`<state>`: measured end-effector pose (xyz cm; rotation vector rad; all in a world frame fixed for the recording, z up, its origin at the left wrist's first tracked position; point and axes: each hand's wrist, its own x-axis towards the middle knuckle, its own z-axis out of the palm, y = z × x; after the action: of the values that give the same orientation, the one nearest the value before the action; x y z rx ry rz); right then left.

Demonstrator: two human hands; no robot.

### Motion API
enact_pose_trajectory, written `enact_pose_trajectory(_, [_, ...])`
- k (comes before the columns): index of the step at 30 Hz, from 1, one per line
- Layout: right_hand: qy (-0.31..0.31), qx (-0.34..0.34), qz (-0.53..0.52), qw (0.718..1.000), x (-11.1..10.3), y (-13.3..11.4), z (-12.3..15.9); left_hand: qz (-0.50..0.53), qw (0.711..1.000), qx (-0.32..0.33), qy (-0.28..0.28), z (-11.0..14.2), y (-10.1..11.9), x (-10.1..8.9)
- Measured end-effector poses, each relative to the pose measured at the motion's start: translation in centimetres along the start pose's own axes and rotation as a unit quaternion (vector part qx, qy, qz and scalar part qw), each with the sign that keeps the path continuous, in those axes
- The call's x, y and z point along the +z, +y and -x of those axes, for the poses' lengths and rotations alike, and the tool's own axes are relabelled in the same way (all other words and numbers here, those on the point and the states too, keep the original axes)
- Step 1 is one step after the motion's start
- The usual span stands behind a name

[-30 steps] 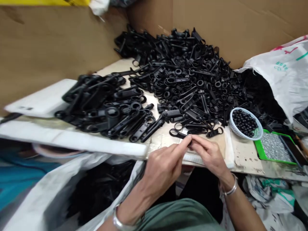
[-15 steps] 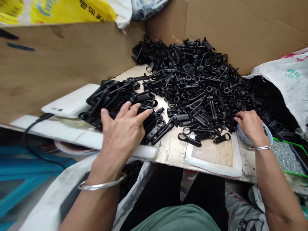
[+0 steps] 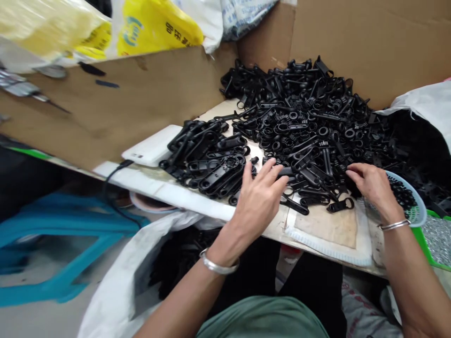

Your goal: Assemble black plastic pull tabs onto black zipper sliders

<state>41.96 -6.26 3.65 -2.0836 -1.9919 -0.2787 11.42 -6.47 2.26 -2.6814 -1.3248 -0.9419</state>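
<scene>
My left hand is over the near edge of the work surface with its fingers spread. Its fingertips reach the black plastic parts between two heaps, and nothing shows in its grip. To its left lies a smaller heap of long black plastic arms with ring ends. My right hand is at the near right side of the large heap of black plastic parts. Its thumb and fingers are pinched together; what they hold, if anything, is lost against the black parts. Under that wrist stands a light blue basket of small black pieces.
A white flat box with a black cable sits at left. A green-edged tray of small silvery pieces is at far right. Cardboard walls stand behind. Below are a white sack and a blue stool.
My left hand has moved right, off the smaller heap toward the middle. My right hand stays by the large heap, still pinched. The view has turned left.
</scene>
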Motion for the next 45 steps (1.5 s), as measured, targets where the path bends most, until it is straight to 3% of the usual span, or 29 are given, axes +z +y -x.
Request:
enact_pose_trajectory(8, [0.003,-0.043,-0.028,0.999,2.0,0.2,-0.3,-0.027,0.997,-0.018,-0.066,-5.6,2.0,0.6])
enact_pose_trajectory(18, [0.03,-0.015,-0.136,0.99,0.8,-1.1,1.1,-0.088,0.988,0.029,-0.122,-8.9,2.9,3.8])
enact_pose_trajectory(21, [0.073,0.02,-0.188,0.979,0.4,-1.7,1.8,-0.024,0.996,-0.007,-0.087,-8.7,2.7,3.3])
enact_pose_trajectory(23, [0.12,0.065,-0.306,0.942,0.0,-2.4,2.9,0.114,0.991,-0.039,-0.059,-8.0,2.8,2.5])
enact_pose_trajectory(25, [0.149,0.105,-0.422,0.888,-0.5,-3.4,4.3,0.321,0.94,-0.078,-0.083,-6.9,3.3,1.7])
enact_pose_trajectory(26, [0.152,0.11,-0.452,0.872,-0.8,-3.9,5.1,0.429,0.89,-0.106,-0.111,-6.3,3.7,1.6])
enact_pose_trajectory(28, [0.165,0.087,-0.464,0.866,-1.3,-4.9,6.4,0.597,0.769,-0.17,-0.154,-5.1,4.6,1.7])
enact_pose_trajectory(30, [0.193,0.041,-0.434,0.879,-1.7,-5.8,7.2,0.682,0.681,-0.217,-0.153,-4.1,5.5,2.1])
enact_pose_trajectory(31, [0.21,0.015,-0.408,0.888,-1.8,-6.2,7.5,0.703,0.659,-0.227,-0.144,-3.7,5.9,2.2])
enact_pose_trajectory(33, [0.237,-0.032,-0.348,0.906,-1.9,-6.9,7.5,0.723,0.64,-0.226,-0.13,-3.2,6.5,2.4])
enact_pose_trajectory(36, [0.247,-0.076,-0.287,0.923,-1.7,-7.5,7.2,0.725,0.646,-0.203,-0.127,-2.6,7.1,2.3])
enact_pose_trajectory(39, [0.24,-0.085,-0.253,0.933,-1.3,-7.8,7.0,0.709,0.669,-0.182,-0.129,-2.0,7.2,2.6])
enact_pose_trajectory(42, [0.228,-0.077,-0.237,0.941,-1.1,-8.1,7.0,0.673,0.714,-0.161,-0.107,-1.2,7.0,3.3])
enact_pose_trajectory(45, [0.211,-0.064,-0.244,0.944,-1.4,-8.5,7.1,0.606,0.778,-0.138,-0.089,-0.6,6.6,3.4])
